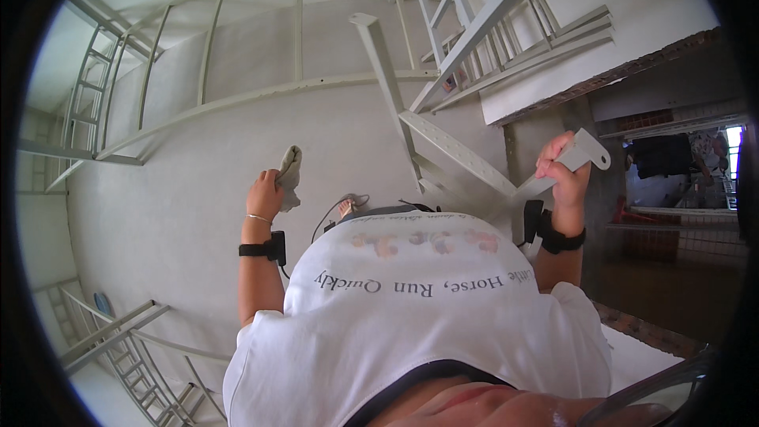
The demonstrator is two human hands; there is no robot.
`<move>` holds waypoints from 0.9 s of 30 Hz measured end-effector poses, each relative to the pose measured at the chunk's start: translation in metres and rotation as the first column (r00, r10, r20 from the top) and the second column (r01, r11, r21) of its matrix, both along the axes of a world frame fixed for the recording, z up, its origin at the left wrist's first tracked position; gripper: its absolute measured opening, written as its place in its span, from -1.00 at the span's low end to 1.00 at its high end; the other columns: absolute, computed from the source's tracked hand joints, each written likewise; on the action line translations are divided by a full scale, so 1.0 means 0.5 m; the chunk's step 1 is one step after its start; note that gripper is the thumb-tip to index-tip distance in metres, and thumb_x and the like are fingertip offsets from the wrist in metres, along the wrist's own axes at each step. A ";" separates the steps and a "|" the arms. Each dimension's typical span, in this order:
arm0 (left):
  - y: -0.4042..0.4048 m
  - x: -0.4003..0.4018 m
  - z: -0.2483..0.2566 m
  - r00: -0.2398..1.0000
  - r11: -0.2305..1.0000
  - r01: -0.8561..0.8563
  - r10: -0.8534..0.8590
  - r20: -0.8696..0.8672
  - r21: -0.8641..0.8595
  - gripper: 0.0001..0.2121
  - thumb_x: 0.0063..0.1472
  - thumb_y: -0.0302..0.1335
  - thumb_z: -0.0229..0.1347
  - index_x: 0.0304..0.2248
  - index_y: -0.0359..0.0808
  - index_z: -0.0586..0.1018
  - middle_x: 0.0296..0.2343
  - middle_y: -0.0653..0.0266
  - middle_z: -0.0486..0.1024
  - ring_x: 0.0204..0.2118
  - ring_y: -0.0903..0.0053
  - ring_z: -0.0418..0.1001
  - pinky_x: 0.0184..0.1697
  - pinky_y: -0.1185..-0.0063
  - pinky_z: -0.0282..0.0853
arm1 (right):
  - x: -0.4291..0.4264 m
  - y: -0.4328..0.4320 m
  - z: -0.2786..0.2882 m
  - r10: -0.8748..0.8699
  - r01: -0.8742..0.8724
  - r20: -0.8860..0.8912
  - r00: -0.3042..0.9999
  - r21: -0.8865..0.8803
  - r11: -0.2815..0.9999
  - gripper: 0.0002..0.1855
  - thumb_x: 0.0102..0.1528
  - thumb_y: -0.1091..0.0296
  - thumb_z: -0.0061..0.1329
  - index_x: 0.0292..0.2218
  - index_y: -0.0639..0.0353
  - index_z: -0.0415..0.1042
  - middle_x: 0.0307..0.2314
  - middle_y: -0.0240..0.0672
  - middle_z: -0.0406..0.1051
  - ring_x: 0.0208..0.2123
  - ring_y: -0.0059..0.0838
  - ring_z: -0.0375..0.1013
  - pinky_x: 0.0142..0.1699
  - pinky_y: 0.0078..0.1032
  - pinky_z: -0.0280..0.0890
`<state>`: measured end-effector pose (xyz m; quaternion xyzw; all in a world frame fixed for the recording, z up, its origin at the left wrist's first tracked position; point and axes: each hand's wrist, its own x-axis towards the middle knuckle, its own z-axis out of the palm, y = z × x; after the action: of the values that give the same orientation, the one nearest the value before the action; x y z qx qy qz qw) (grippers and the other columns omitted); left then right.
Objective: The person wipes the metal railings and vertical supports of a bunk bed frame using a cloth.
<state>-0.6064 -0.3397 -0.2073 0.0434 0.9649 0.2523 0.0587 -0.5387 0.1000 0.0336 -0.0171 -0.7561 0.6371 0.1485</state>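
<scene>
A folded light-grey cloth (289, 180) is pinched in my left hand (264, 194), held out over the floor. My right hand (562, 169) grips the upper end of a pale metal post (529, 188), close to a rounded end plate with a hole (598, 148). That post joins a metal ladder-like step with raised dots (456, 151), which runs away from me to another upright (382, 65). Both wrists wear black straps with small boxes.
Pale metal bed frames with ladders stand ahead (249, 101) and at the lower left (133, 362). Other metal frames lean by the wall (522, 65) at the upper right. A doorway with rough brick edges opens at the right. A dark cable (320, 219) lies near my foot.
</scene>
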 end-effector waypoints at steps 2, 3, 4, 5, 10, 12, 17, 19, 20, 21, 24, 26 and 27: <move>-0.034 -0.002 -0.004 1.000 1.000 -0.002 0.002 0.004 0.006 -0.75 -0.09 -0.53 -0.11 -0.32 -0.24 0.37 -0.39 0.16 0.36 -0.37 0.22 0.34 -0.34 0.39 0.27 | -0.027 -0.050 0.006 0.048 -0.049 0.017 0.999 0.051 0.998 -0.83 -0.33 0.59 -0.18 -0.58 0.20 0.14 -0.76 -0.36 0.17 -0.74 -0.56 0.20 -0.55 -0.62 0.14; -0.050 -0.002 -0.002 1.000 1.000 -0.004 0.004 0.004 0.009 -0.75 -0.09 -0.53 -0.11 -0.33 -0.24 0.37 -0.39 0.16 0.36 -0.37 0.22 0.34 -0.34 0.39 0.27 | -0.040 -0.073 0.008 0.073 -0.074 0.024 0.997 0.076 0.994 -0.82 -0.32 0.57 -0.19 -0.56 0.19 0.12 -0.77 -0.37 0.15 -0.74 -0.55 0.19 -0.53 -0.60 0.15; -0.064 -0.001 0.002 1.000 1.000 -0.005 0.005 0.000 0.017 -0.76 -0.09 -0.53 -0.11 -0.33 -0.24 0.38 -0.39 0.16 0.37 -0.37 0.22 0.34 -0.34 0.39 0.27 | -0.052 -0.092 0.006 0.113 -0.114 0.016 0.993 0.071 0.991 -0.82 -0.33 0.56 -0.18 -0.57 0.18 0.12 -0.77 -0.37 0.16 -0.74 -0.55 0.20 -0.51 -0.59 0.15; -0.076 0.002 0.009 1.000 1.000 -0.008 0.008 -0.004 0.025 -0.76 -0.09 -0.52 -0.11 -0.33 -0.24 0.38 -0.40 0.17 0.37 -0.37 0.23 0.34 -0.34 0.40 0.27 | -0.064 -0.109 0.005 0.156 -0.156 0.009 0.988 0.067 0.985 -0.81 -0.33 0.55 -0.17 -0.57 0.18 0.12 -0.77 -0.37 0.16 -0.74 -0.55 0.20 -0.50 -0.59 0.15; -0.119 0.026 0.024 0.996 0.994 -0.074 0.077 -0.040 0.084 -0.78 -0.08 -0.53 -0.11 -0.34 -0.24 0.39 -0.41 0.19 0.37 -0.38 0.25 0.34 -0.35 0.42 0.28 | -0.136 -0.192 -0.018 0.269 -0.269 0.044 0.962 -0.004 0.963 -0.81 -0.35 0.53 -0.15 -0.59 0.17 0.12 -0.76 -0.37 0.17 -0.71 -0.53 0.22 -0.42 -0.55 0.16; -0.130 0.031 0.029 0.991 0.987 -0.093 0.104 -0.082 0.129 -0.78 -0.07 -0.53 -0.11 -0.34 -0.25 0.39 -0.42 0.20 0.37 -0.38 0.26 0.34 -0.36 0.43 0.28 | -0.172 -0.235 -0.023 0.294 -0.294 0.037 0.955 -0.015 0.956 -0.81 -0.35 0.53 -0.14 -0.58 0.18 0.13 -0.75 -0.37 0.18 -0.70 -0.52 0.22 -0.40 -0.54 0.16; -0.139 0.026 0.066 0.974 0.951 -0.147 0.187 -0.126 0.271 -0.78 -0.06 -0.55 -0.11 -0.33 -0.25 0.39 -0.44 0.20 0.36 -0.41 0.27 0.34 -0.39 0.49 0.27 | -0.247 -0.285 -0.044 0.414 -0.415 0.080 0.907 -0.011 0.910 -0.80 -0.34 0.51 -0.11 -0.57 0.15 0.15 -0.72 -0.37 0.21 -0.64 -0.50 0.25 -0.33 -0.50 0.16; -0.137 0.019 0.071 0.965 0.926 -0.155 0.217 -0.149 0.344 -0.78 -0.04 -0.56 -0.10 -0.32 -0.26 0.38 -0.44 0.20 0.36 -0.42 0.30 0.34 -0.39 0.52 0.27 | -0.265 -0.297 -0.055 0.448 -0.449 0.089 0.889 -0.020 0.894 -0.81 -0.32 0.52 -0.09 -0.58 0.14 0.17 -0.69 -0.38 0.22 -0.60 -0.53 0.24 -0.36 -0.55 0.14; -0.135 0.013 0.073 0.962 0.914 -0.148 0.222 -0.161 0.377 -0.78 -0.04 -0.56 -0.10 -0.32 -0.27 0.38 -0.44 0.20 0.36 -0.43 0.32 0.34 -0.39 0.54 0.26 | -0.269 -0.300 -0.059 0.469 -0.466 0.093 0.878 -0.054 0.883 -0.82 -0.31 0.55 -0.10 -0.58 0.15 0.18 -0.67 -0.39 0.23 -0.59 -0.57 0.23 -0.41 -0.61 0.14; -0.134 0.007 0.072 0.958 0.900 -0.140 0.228 -0.173 0.412 -0.78 -0.03 -0.57 -0.09 -0.31 -0.27 0.38 -0.44 0.20 0.36 -0.44 0.34 0.34 -0.39 0.56 0.26 | -0.273 -0.303 -0.060 0.489 -0.482 0.097 0.867 -0.085 0.872 -0.83 -0.29 0.58 -0.11 -0.58 0.16 0.19 -0.65 -0.39 0.24 -0.58 -0.60 0.21 -0.46 -0.66 0.14; -0.128 -0.019 0.052 0.955 0.806 -0.141 0.264 -0.135 0.575 -0.78 0.00 -0.56 -0.09 -0.28 -0.33 0.36 -0.42 0.21 0.36 -0.45 0.49 0.33 -0.36 0.62 0.25 | -0.283 -0.304 -0.059 0.539 -0.536 0.129 0.833 -0.058 0.842 -0.84 -0.28 0.56 -0.08 -0.59 0.16 0.19 -0.63 -0.42 0.24 -0.56 -0.62 0.21 -0.45 -0.68 0.13; -0.119 -0.041 0.064 0.960 0.716 -0.197 0.279 -0.016 0.669 -0.77 0.02 -0.54 -0.09 -0.27 -0.37 0.35 -0.41 0.23 0.36 -0.43 0.57 0.30 -0.33 0.65 0.24 | -0.299 -0.294 -0.049 0.531 -0.545 0.165 0.831 0.055 0.837 -0.83 -0.27 0.57 -0.07 -0.57 0.16 0.20 -0.61 -0.43 0.23 -0.54 -0.64 0.21 -0.43 -0.70 0.12; -0.111 -0.056 0.077 0.960 0.667 -0.221 0.277 0.039 0.711 -0.76 0.03 -0.54 -0.09 -0.26 -0.39 0.34 -0.41 0.24 0.36 -0.41 0.61 0.29 -0.32 0.66 0.23 | -0.305 -0.290 -0.042 0.523 -0.545 0.177 0.834 0.115 0.830 -0.83 -0.27 0.57 -0.07 -0.57 0.16 0.20 -0.61 -0.44 0.23 -0.53 -0.64 0.20 -0.42 -0.71 0.12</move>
<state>-0.6343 -0.3951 -0.1689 -0.0604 0.7913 0.6075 -0.0326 -0.6913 -0.0450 0.0125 0.1632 -0.7879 0.5873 -0.0874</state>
